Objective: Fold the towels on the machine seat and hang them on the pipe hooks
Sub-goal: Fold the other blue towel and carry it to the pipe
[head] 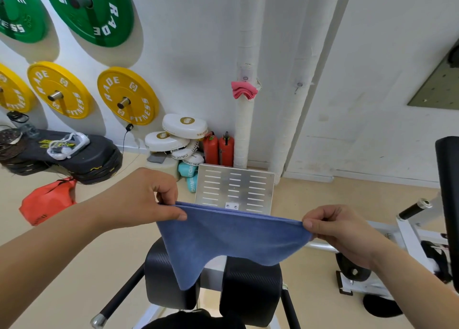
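Hanging in mid-air between both hands: blue towel [231, 239], doubled over, two layers showing along the top edge. Left hand [146, 199] pinches the top left corner, thumb in front, fingers curled behind. Right hand [342, 234] pinches the top right corner the same way. The top edge is pulled fairly taut and slopes down slightly toward the right hand. The bottom edge is uneven, with the left part drooping to a point. The towel sits above the black seat pads [250, 286]. Its lowest tip overlaps the left pad in view; can't tell if it touches. Just beyond is a slotted metal plate [236, 187], its lower edge hidden behind the towel. Behind that, two white wrapped pipes run up the wall. The left pipe [244, 135] has a folded pink towel [244, 90] hanging on a hook. The right pipe [290, 130] carries a small hook [298, 85]. Two red fire extinguishers [218, 150] stand at the base of the left pipe, with stacked white boxing pads [183, 127] beside them. Yellow weight plates [128, 95] and green weight plates [94, 8] hang on wall pegs at left. A red bag [47, 202] lies on the floor far left. White machine frame [409, 232] at right.
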Motion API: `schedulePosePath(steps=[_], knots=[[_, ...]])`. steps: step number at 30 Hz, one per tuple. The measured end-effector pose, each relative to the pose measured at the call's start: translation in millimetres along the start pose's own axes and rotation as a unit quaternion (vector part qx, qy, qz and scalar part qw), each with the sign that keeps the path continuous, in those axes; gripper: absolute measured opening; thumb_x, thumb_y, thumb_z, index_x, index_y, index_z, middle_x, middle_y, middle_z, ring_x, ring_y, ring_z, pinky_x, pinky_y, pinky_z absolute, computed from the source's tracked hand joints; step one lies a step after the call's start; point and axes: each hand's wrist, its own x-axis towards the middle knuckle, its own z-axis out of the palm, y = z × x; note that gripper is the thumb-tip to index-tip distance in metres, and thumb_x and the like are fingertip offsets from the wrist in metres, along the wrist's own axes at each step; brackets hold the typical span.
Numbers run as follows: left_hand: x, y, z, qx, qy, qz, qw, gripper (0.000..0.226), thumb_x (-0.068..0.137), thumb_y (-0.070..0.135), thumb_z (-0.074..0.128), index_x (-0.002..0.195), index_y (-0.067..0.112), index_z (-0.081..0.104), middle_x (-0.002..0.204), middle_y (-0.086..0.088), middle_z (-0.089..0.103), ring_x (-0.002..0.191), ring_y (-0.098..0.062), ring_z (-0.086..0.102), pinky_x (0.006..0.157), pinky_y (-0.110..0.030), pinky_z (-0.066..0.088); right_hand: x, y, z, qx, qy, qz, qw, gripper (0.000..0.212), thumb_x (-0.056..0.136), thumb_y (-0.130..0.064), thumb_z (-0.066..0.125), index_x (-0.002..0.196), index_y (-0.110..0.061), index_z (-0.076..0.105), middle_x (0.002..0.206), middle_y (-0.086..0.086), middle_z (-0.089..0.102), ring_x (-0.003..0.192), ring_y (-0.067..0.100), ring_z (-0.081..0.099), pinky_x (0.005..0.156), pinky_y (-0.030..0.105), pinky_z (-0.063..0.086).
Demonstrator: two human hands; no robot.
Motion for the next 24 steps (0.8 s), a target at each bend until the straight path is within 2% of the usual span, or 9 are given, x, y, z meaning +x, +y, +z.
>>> schedulePosePath(steps=[1,4,5,10,13,15,17,19,24], knots=[[0.3,0.1,-0.2,-0.002,-0.001,-0.001,1.000,0.030,0.067,0.029,0.094,0.058,0.023,0.066,0.070,0.004,0.068,0.069,-0.018,0.066,0.064,-0.032,0.054,0.0,0.6,0.7,-0.026,0.003,-0.004,1.000,0.051,0.052,-0.039,0.099,0.079,0.000,0.079,0.083,0.022,0.072,0.076,0.027,0.066,0.078,0.038,0.057],[2.1,-0.9,-1.1,0.005,-0.020,-0.007,1.000,0.024,0.070,0.022,0.092,0.062,0.027,0.071,0.078,0.008,0.072,0.078,-0.015,0.068,0.069,-0.027,0.054,0.1,-3.0,4.8,-0.091,0.012,-0.013,0.996,0.008,0.077,-0.012,0.086,0.076,-0.007,0.080,0.080,0.013,0.075,0.078,0.023,0.067,0.079,0.037,0.054],[2.9,-2.6,-1.7,0.013,-0.029,-0.010,0.999,0.023,0.071,0.020,0.091,0.064,0.029,0.072,0.081,0.010,0.073,0.081,-0.014,0.068,0.071,-0.027,0.054,1.2,-2.4,4.3,-0.097,0.017,-0.018,0.995,0.005,0.080,-0.008,0.083,0.076,-0.009,0.080,0.079,0.011,0.075,0.077,0.022,0.066,0.079,0.037,0.054],[3.9,-14.4,-5.9,0.025,-0.062,-0.006,0.998,0.022,0.079,0.013,0.085,0.075,0.033,0.075,0.088,0.012,0.073,0.084,-0.012,0.068,0.074,-0.020,0.053,6.6,-3.3,3.7,-0.086,0.056,-0.040,0.994,0.016,0.090,-0.004,0.074,0.087,-0.019,0.079,0.080,0.007,0.074,0.074,0.022,0.065,0.074,0.034,0.056],[9.1,-18.2,-9.2,0.027,-0.062,0.007,0.998,0.022,0.080,0.012,0.084,0.075,0.032,0.075,0.087,0.012,0.073,0.085,-0.012,0.068,0.074,-0.016,0.052,9.3,-8.8,6.7,-0.228,-0.009,-0.026,0.973,0.023,0.099,-0.018,0.065,0.112,-0.034,0.075,0.095,-0.007,0.076,0.087,0.005,0.071,0.077,0.020,0.056],[15.8,-22.9,-12.6,0.033,-0.066,0.013,0.997,0.023,0.080,0.011,0.084,0.075,0.032,0.075,0.087,0.013,0.073,0.084,-0.012,0.068,0.074,-0.017,0.052,13.8,-11.6,12.9,-0.352,-0.048,-0.014,0.935,0.023,0.102,-0.022,0.059,0.109,-0.038,0.075,0.102,-0.017,0.075,0.096,-0.001,0.069,0.082,0.017,0.053],[22.3,-29.2,-17.4,0.031,-0.070,0.018,0.997,0.025,0.079,0.011,0.084,0.074,0.033,0.075,0.088,0.013,0.073,0.085,-0.012,0.069,0.075,-0.020,0.053,19.0,-13.5,19.3,-0.409,-0.059,0.005,0.911,0.020,0.099,-0.026,0.060,0.100,-0.040,0.074,0.100,-0.018,0.074,0.096,0.001,0.068,0.087,0.023,0.055],[27.9,-36.7,-24.3,0.033,-0.075,0.022,0.996,0.025,0.080,0.011,0.084,0.074,0.034,0.074,0.088,0.014,0.073,0.085,-0.012,0.069,0.075,-0.022,0.054,23.5,-15.4,25.6,-0.415,-0.068,0.016,0.907,0.012,0.094,-0.033,0.063,0.096,-0.042,0.072,0.098,-0.018,0.073,0.094,0.002,0.068,0.088,0.028,0.057],[33.4,-59.9,-39.3,0.034,-0.067,0.050,0.996,0.025,0.078,0.011,0.084,0.074,0.034,0.074,0.086,0.014,0.072,0.081,-0.011,0.068,0.071,-0.020,0.053,37.9,-29.3,49.2,-0.409,-0.068,0.024,0.910,0.009,0.095,-0.032,0.061,0.098,-0.036,0.069,0.095,-0.014,0.071,0.086,0.002,0.066,0.076,0.023,0.056]])
